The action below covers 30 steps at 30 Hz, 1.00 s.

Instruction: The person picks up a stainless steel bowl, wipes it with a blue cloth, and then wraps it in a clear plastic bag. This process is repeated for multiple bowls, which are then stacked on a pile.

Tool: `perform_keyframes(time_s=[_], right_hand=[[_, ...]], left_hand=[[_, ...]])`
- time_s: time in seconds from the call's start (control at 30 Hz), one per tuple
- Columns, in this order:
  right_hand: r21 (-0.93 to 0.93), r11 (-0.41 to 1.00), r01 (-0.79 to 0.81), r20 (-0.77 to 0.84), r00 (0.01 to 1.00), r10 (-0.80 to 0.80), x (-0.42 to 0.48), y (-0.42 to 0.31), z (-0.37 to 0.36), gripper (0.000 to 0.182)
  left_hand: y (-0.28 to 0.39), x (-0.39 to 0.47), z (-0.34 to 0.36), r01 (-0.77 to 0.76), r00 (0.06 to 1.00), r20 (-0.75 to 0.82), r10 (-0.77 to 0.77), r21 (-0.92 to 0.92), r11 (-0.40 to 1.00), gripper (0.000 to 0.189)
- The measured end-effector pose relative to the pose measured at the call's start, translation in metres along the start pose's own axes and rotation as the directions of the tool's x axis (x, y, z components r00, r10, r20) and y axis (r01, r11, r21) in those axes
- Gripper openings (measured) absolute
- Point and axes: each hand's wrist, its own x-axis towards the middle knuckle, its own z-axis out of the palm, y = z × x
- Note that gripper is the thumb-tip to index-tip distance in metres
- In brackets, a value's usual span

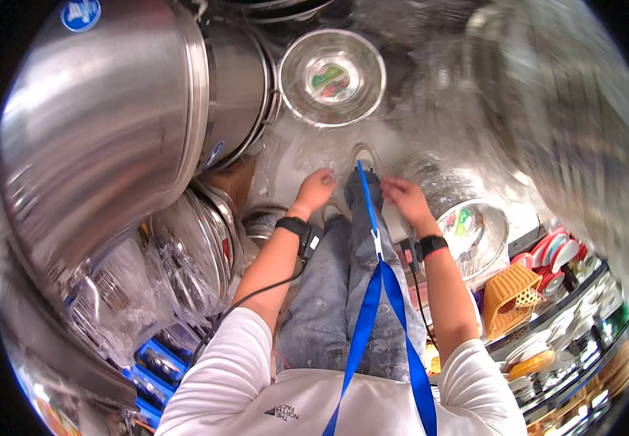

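My left hand [315, 191] hangs in the air over the floor, its fingers loosely curled and nothing plainly held. On the other side of my legs, my right hand [403, 197] is a little blurred, its fingers partly spread and empty. Both wrists carry a black strap with a small device and a cable. A blue lanyard [369, 196] hangs between the hands. Ahead on the floor lies a round metal basin [332, 117] with a coloured label inside. Another metal basin [491, 229], wrapped in clear plastic, is near my right hand.
Large stainless steel drums [129, 109] stand at the left. Below them are metal lids [194, 234], plastic-wrapped utensils [113, 294] and blue bins [156, 370]. At the right are a yellow woven basket [505, 294] and shelves of dishes [570, 327]. Blurred plastic-wrapped goods [554, 103] fill the upper right.
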Motion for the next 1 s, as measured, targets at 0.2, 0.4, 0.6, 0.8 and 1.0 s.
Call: perform_keyframes(time_s=[0.2, 0.4, 0.6, 0.8, 1.0], right_hand=[[0.185, 0.982, 0.036, -0.488, 0.871, 0.06, -0.131, 0.08, -0.082, 0.022], [-0.069, 0.977, -0.204, -0.934, 0.358, 0.009, -0.195, 0.201, -0.174, 0.043], [0.022, 0.981, -0.194, -0.917, 0.386, 0.097, -0.195, 0.253, -0.198, 0.054], [0.173, 0.966, -0.193, -0.868, 0.434, 0.242, -0.185, 0.279, -0.2, 0.054], [0.284, 0.941, -0.182, -0.82, 0.462, 0.337, -0.174, 0.303, -0.2, 0.048]], left_hand=[[0.03, -0.041, 0.038, -0.089, 0.968, 0.22, 0.12, -0.143, 0.986, 0.035], [0.093, -0.069, 0.101, -0.225, 0.919, 0.343, 0.194, 0.053, 0.973, 0.038], [0.119, -0.062, 0.174, -0.286, 0.887, 0.422, 0.189, 0.18, 0.941, 0.047], [0.119, -0.055, 0.213, -0.25, 0.933, 0.321, 0.161, 0.259, 0.933, 0.041], [0.12, -0.047, 0.219, -0.242, 0.952, 0.248, 0.178, 0.261, 0.934, 0.035]])
